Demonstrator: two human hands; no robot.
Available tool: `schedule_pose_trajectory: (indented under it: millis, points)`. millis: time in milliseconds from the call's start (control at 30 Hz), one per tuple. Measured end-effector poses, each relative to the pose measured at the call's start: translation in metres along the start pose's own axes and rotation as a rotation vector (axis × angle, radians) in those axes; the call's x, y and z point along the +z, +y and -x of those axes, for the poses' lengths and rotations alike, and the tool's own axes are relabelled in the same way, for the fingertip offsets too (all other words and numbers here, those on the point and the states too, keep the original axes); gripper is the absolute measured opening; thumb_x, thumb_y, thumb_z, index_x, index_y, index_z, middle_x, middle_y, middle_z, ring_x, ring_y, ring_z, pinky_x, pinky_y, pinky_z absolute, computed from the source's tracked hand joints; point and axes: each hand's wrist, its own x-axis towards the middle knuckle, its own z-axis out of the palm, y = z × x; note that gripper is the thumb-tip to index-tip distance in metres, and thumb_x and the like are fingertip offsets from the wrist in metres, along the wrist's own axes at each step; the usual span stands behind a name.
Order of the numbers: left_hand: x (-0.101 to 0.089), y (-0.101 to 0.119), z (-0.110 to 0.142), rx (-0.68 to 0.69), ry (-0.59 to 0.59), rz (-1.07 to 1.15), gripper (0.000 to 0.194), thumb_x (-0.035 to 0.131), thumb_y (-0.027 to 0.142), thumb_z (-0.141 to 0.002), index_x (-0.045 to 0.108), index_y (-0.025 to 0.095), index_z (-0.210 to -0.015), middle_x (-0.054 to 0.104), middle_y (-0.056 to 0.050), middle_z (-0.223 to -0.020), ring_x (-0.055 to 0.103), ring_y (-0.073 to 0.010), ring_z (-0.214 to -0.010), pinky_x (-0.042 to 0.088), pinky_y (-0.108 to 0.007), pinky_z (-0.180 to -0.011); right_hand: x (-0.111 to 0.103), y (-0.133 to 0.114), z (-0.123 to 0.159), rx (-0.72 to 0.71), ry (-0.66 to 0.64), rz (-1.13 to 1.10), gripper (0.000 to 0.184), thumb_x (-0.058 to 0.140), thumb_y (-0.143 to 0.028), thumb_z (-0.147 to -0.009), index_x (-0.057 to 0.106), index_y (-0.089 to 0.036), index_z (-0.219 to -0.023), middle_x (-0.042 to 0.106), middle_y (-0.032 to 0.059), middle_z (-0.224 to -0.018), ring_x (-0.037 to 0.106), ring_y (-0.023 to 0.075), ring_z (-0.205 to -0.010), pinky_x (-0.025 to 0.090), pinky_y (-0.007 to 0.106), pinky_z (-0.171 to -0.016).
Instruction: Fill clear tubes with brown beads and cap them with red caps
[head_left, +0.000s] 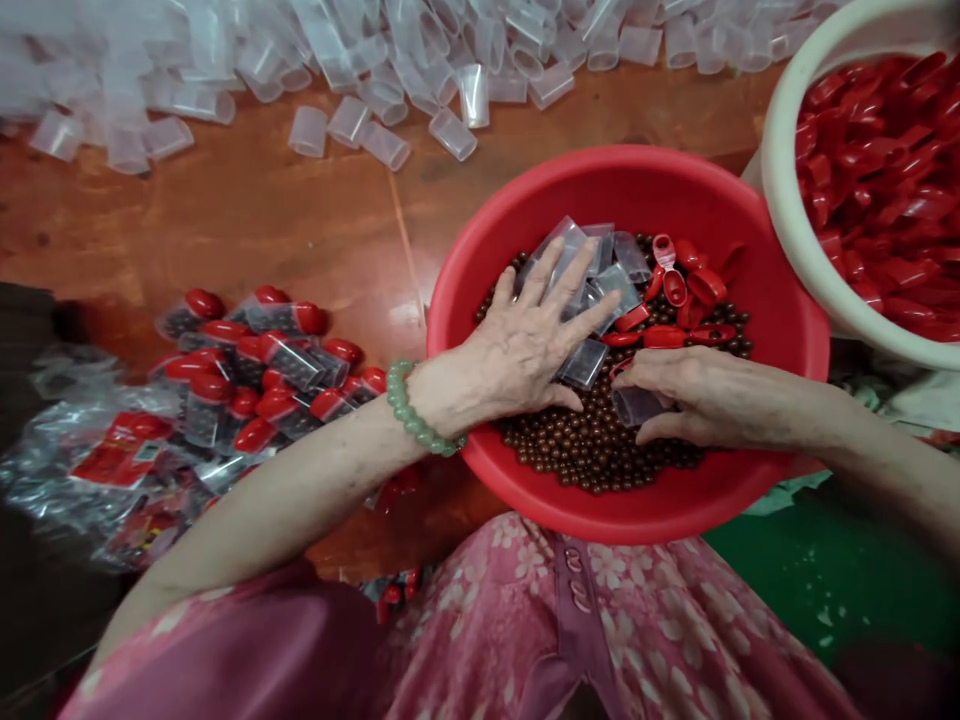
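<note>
Packet label (109, 448) is unreadable, left hand (517, 345) spread over clear cases (582, 364), right hand (694, 395) pinching another case (636, 407).

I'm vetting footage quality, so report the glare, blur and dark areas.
Head view: a pale sheen shows on the wooden table just left of the red basin; head view: clear plastic pieces at upper left look hazy and soft-edged; head view: the lower left edge falls dark; head view: the left hand and brown beads look fairly crisp.
</note>
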Motion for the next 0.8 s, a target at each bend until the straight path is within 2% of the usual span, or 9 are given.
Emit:
schedule_pose_trajectory:
  millis: [100, 167, 233, 300, 367, 500, 600, 733, 800]
  points:
    - [0.002, -0.002, -0.011, -0.012, -0.002, -0.083, 0.084, 0.074, 0.037, -0.084, 0.034, 0.027, -0.157, 0.011, -0.015, -0.172, 0.005, -0.046, -0.157, 0.009, -0.076, -0.119, 0.002, -0.001, 0.004, -0.037, 0.002, 0.087, 0.017, 0.07, -0.019, -0.085, 0.067, -0.018, -0.102, 0.069, 0.0056, -0.1, 0.068, 0.0177, -0.085, 0.049, 0.027, -0.074]
    - [-0.001, -0.006, -0.023, -0.005, 0.009, -0.1, 0.074, 0.069, 0.029, -0.088, 0.038, 0.028, -0.155, 0.013, -0.011, -0.172, 0.005, -0.0434, -0.158, 0.007, -0.074, -0.12, 0.005, -0.007, 0.007, -0.018, 0.014, 0.246, 0.012, 0.066, -0.013, -0.084, 0.066, -0.016, -0.096, 0.067, 0.0063, -0.093, 0.064, 0.0176, -0.074, 0.046, 0.029, -0.066]
    - [-0.006, -0.011, -0.035, 0.003, 0.017, -0.117, 0.067, 0.061, 0.021, -0.091, 0.04, 0.025, -0.154, 0.013, -0.009, -0.172, 0.002, -0.0406, -0.159, 0.006, -0.07, -0.123, 0.009, -0.019, 0.008, 0.021, 0.034, 0.444, 0.015, 0.057, -0.005, -0.084, 0.066, -0.015, -0.09, 0.064, 0.0077, -0.086, 0.061, 0.0192, -0.068, 0.041, 0.031, -0.06]
    - [-0.011, -0.015, -0.045, 0.013, 0.024, -0.148, 0.062, 0.052, 0.014, -0.094, 0.041, 0.02, -0.154, 0.01, -0.009, -0.173, -0.001, -0.0381, -0.159, 0.008, -0.063, -0.126, 0.013, -0.031, 0.005, 0.046, 0.037, 0.59, 0.022, 0.049, 0.0, -0.083, 0.066, -0.014, -0.085, 0.063, 0.0101, -0.083, 0.063, 0.0228, -0.071, 0.04, 0.034, -0.06]
    - [-0.014, -0.018, -0.052, 0.026, 0.032, -0.175, 0.061, 0.046, 0.011, -0.095, 0.039, 0.016, -0.155, 0.008, -0.011, -0.173, -0.003, -0.0371, -0.159, 0.009, -0.057, -0.128, 0.018, -0.039, -0.004, 0.016, 0.008, 0.624, 0.026, 0.046, 0.002, -0.083, 0.067, -0.013, -0.086, 0.064, 0.0119, -0.084, 0.065, 0.0258, -0.077, 0.042, 0.034, -0.063]
    - [-0.015, -0.018, -0.055, 0.026, 0.032, -0.136, 0.063, 0.041, 0.008, -0.095, 0.036, 0.017, -0.157, 0.01, -0.009, -0.173, -0.003, -0.0363, -0.159, 0.007, -0.058, -0.128, 0.028, -0.037, -0.027, -0.094, -0.092, 0.443, 0.028, 0.048, 0.003, -0.082, 0.068, -0.012, -0.094, 0.069, 0.0119, -0.093, 0.068, 0.0247, -0.087, 0.049, 0.033, -0.075]
    - [-0.017, -0.015, -0.052, 0.028, 0.032, -0.054, 0.073, 0.045, 0.001, -0.088, 0.033, 0.02, -0.158, 0.008, -0.007, -0.173, -0.001, -0.0354, -0.159, 0.008, -0.059, -0.128, 0.03, -0.027, -0.039, -0.112, -0.143, 0.224, 0.026, 0.059, -0.001, -0.082, 0.069, -0.011, -0.104, 0.071, 0.0117, -0.101, 0.069, 0.0234, -0.093, 0.052, 0.032, -0.082]
    - [-0.027, -0.015, -0.046, 0.037, 0.042, 0.001, 0.09, 0.056, -0.001, -0.076, 0.029, 0.02, -0.159, 0.008, -0.007, -0.173, 0.0, -0.0359, -0.16, 0.013, -0.059, -0.128, 0.023, -0.019, -0.041, -0.131, -0.067, -0.083, 0.037, 0.071, -0.015, -0.085, 0.067, -0.013, -0.122, 0.072, 0.0105, -0.116, 0.067, 0.023, -0.107, 0.051, 0.035, -0.094]
    - [-0.033, -0.016, -0.043, 0.046, 0.035, -0.038, 0.09, 0.058, 0.003, -0.075, 0.029, 0.014, -0.159, 0.008, -0.013, -0.172, 0.001, -0.0381, -0.159, 0.015, -0.057, -0.128, 0.017, -0.02, -0.038, -0.137, -0.024, -0.222, 0.037, 0.073, -0.022, -0.087, 0.067, -0.015, -0.123, 0.072, 0.0082, -0.111, 0.068, 0.0184, -0.096, 0.052, 0.031, -0.087]
